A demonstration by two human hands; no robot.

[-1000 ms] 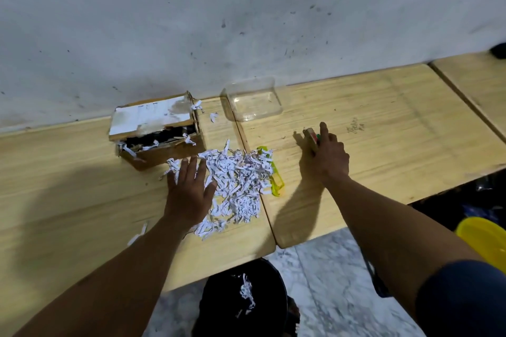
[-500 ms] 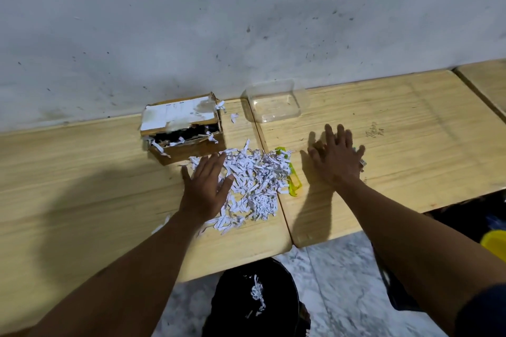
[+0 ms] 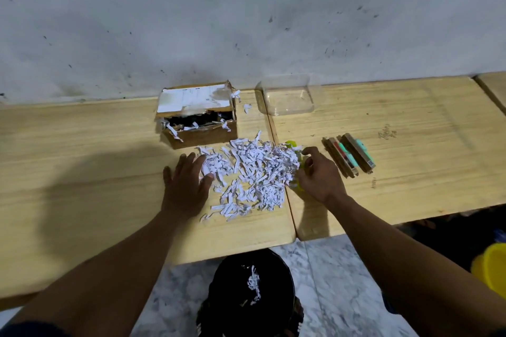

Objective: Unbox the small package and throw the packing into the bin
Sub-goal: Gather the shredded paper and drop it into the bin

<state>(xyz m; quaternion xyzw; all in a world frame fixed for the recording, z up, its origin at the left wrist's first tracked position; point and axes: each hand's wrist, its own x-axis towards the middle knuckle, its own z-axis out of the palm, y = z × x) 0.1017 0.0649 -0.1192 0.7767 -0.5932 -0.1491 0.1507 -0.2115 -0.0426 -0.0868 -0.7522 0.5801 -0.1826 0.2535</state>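
- Two bare hands flank a heap of shredded paper (image 3: 250,175) on a wooden table (image 3: 82,172): the left hand (image 3: 186,183) lies flat and spread, holding nothing; the right hand (image 3: 319,175) curls loosely at the heap's edge.
- The torn cardboard box (image 3: 197,115) sits behind the heap.
- A black bin (image 3: 252,295) stands below, on the floor.
- Pens (image 3: 349,156) lie just right of the right hand.

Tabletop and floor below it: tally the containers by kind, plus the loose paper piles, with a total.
Cardboard box: 1
Clear plastic tub: 1
Black bin on the floor, a few shreds inside: 1
Shredded paper pile, between the left hand and right hand: 1
Total: 4
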